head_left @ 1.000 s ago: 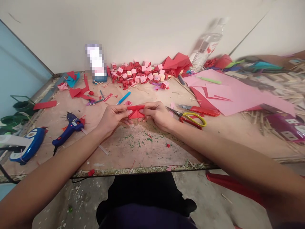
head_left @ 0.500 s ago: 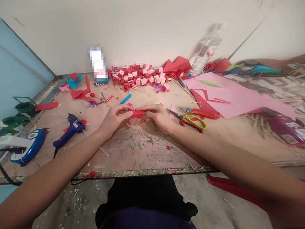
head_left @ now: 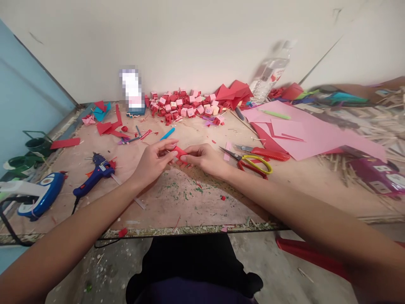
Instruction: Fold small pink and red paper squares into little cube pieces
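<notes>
A small piece of red paper [head_left: 180, 152] is pinched between both hands above the middle of the table. My left hand [head_left: 155, 158] grips its left end, thumb toward me. On its right end are the thumb and fingers of my right hand [head_left: 204, 158]. Fingers hide part of the paper, so its full shape is unclear. Just beyond my left hand lies a blue stick-like tool [head_left: 167, 134]. Scissors [head_left: 248, 162] with yellow and red handles and a red utility knife [head_left: 268, 153] rest to the right of my right hand.
A pile of small red and pink paper boxes [head_left: 180, 105] sits by the wall. A blue glue gun [head_left: 95, 174] lies left, near a blue-and-white device [head_left: 42, 196]. Pink paper sheets [head_left: 303, 126] spread at right; a plastic bottle [head_left: 271, 74] and phone [head_left: 131, 88] stand behind.
My right hand has moved slightly left, closer to my left hand. The red paper now looks shorter and tilted between the fingers. The whole view has shifted a little.
</notes>
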### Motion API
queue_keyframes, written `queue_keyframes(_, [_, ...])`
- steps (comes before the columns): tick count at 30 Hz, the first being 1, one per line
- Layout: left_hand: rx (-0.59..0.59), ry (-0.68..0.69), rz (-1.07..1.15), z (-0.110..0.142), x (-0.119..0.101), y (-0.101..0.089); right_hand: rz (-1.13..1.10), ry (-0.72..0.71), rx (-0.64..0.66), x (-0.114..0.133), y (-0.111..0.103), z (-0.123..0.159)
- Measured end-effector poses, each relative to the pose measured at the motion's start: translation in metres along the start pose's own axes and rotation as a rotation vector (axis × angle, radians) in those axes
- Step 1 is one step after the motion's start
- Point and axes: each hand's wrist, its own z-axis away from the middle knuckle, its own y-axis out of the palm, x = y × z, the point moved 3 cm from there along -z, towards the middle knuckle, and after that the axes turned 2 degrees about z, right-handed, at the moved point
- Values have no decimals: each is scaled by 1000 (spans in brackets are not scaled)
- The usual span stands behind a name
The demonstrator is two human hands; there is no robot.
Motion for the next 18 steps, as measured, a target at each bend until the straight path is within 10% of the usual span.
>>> queue_keyframes(18, [113,-4,-63,1,-5,3,-53,-18,48,2,1,3])
